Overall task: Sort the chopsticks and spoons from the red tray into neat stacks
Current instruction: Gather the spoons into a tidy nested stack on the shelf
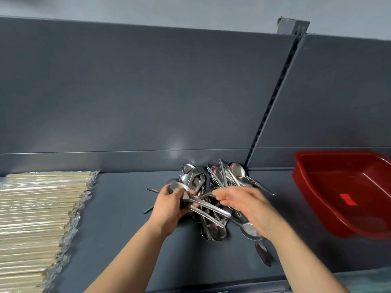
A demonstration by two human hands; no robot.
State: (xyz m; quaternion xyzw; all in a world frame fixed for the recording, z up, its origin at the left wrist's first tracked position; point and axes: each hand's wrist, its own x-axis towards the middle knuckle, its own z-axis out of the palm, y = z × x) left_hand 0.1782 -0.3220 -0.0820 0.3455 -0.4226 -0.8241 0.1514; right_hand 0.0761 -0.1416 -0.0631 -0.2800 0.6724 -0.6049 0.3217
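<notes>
A tangled pile of metal spoons (213,178) lies on the dark grey shelf (118,208), against its back wall. My left hand (169,206) grips a few spoons by their bowl ends, handles pointing right. My right hand (245,206) reaches over the pile and pinches the thin handle of another spoon (206,195) next to the bundle. One spoon (263,253) lies apart at the near side. The red tray (317,199) stands at the right, nothing visible in it. Wrapped chopsticks (36,208) lie in a neat stack at the left.
A slotted upright post (273,102) runs up the back panel behind the pile. The shelf's front edge (211,287) is close to my forearms. Bare shelf surface lies between the chopstick stack and the spoons.
</notes>
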